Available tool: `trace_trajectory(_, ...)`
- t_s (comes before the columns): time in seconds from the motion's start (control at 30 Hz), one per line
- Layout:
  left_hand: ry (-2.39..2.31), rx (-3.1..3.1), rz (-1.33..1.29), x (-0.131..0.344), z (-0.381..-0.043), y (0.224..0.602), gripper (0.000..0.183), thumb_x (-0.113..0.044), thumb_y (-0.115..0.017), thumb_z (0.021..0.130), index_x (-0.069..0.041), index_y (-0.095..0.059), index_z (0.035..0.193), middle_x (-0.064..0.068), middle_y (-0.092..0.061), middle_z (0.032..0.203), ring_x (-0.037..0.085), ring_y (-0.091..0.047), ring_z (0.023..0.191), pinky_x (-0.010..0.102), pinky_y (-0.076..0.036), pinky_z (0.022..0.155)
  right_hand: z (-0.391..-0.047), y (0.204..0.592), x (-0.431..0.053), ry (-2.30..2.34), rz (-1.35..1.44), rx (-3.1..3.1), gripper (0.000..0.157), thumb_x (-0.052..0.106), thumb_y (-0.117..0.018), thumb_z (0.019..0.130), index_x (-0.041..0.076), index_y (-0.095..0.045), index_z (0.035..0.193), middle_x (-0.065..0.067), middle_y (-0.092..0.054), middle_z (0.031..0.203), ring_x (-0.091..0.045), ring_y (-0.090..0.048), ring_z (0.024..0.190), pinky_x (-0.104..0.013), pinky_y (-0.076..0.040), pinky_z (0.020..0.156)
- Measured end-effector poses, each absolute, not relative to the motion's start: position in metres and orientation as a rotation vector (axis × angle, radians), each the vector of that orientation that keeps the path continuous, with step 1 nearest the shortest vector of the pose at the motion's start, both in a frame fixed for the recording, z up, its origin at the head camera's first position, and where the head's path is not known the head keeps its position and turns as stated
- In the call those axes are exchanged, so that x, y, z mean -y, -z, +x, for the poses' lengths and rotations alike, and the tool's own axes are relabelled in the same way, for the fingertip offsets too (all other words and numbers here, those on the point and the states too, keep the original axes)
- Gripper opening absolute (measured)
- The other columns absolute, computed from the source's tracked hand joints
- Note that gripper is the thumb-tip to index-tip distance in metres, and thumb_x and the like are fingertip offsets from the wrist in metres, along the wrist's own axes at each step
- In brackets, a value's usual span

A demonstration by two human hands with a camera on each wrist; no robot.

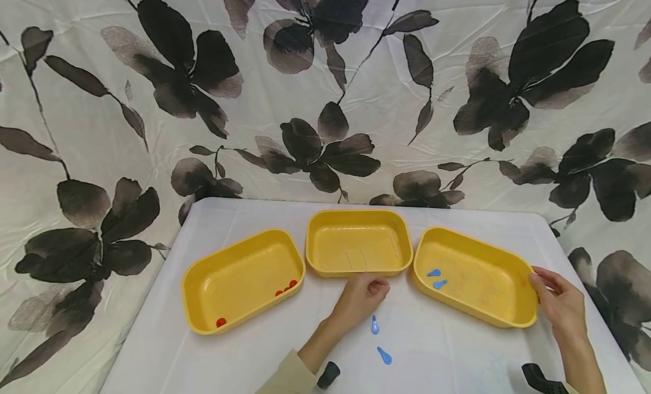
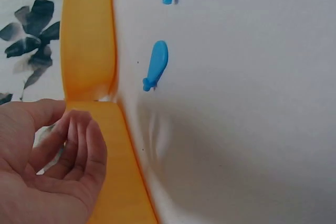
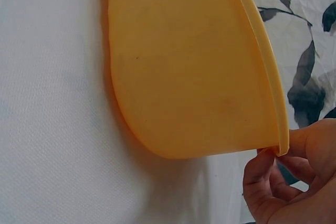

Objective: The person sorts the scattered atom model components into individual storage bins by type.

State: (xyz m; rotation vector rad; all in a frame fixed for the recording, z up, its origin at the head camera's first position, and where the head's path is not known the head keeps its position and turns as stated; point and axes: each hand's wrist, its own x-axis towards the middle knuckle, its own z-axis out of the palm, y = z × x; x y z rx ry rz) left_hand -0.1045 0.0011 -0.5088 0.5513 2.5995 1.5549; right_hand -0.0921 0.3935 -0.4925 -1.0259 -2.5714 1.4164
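My right hand [image 1: 563, 301] pinches the rim at the right end of the right yellow tray [image 1: 483, 281], thumb and fingers meeting at its edge in the right wrist view. Two small blue teardrop-shaped pieces [image 1: 439, 284] lie in that tray's left end. My left hand [image 1: 358, 297] hovers at the front rim of the middle yellow tray [image 1: 325, 265], fingers loosely curled, nothing visible in them. On the white table in front are two more blue pieces, a nearer one [image 1: 384, 355] and a farther one [image 1: 375, 325]; both have a narrow collared end in the left wrist view.
The left yellow tray [image 1: 239, 281] holds several small red pieces [image 1: 221, 322] along its front side. Thin pale lines [image 1: 363, 259] show inside the middle tray. A floral cloth [image 1: 244, 89] hangs behind the white table [image 1: 458, 360].
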Motion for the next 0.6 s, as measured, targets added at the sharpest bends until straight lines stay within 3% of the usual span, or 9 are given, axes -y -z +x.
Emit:
trace_trajectory(0.2, -1.564, -2.615, 0.459, 0.004, -0.092, 0.515, 0.005, -0.007, -0.074, 0.095, -0.002, -0.074, 0.093, -0.001, -0.066, 0.081, 0.003, -0.057, 0.073, 0.019, -0.053, 0.068, -0.091, 0.493, -0.396, -1.446, -1.021, 2.555, 0.06, 0.041, -0.053, 0.106, 0.004, -0.046, 0.153, 0.005, -0.055, 0.117, 0.002, -0.048, 0.089, -0.001, -0.045, 0.073)
trace_trajectory(0.6, -1.55, -2.58, 0.347, 0.013, -0.07, 0.528, 0.011, -0.007, -0.077, 0.09, 0.001, -0.073, 0.096, -0.001, -0.065, 0.081, 0.002, -0.057, 0.071, 0.019, -0.052, 0.066, -0.094, 0.493, -0.397, -1.441, -1.017, 2.563, 0.059, 0.039, -0.053, 0.106, 0.002, -0.047, 0.152, 0.003, -0.055, 0.116, 0.002, -0.047, 0.087, -0.001, -0.044, 0.067)
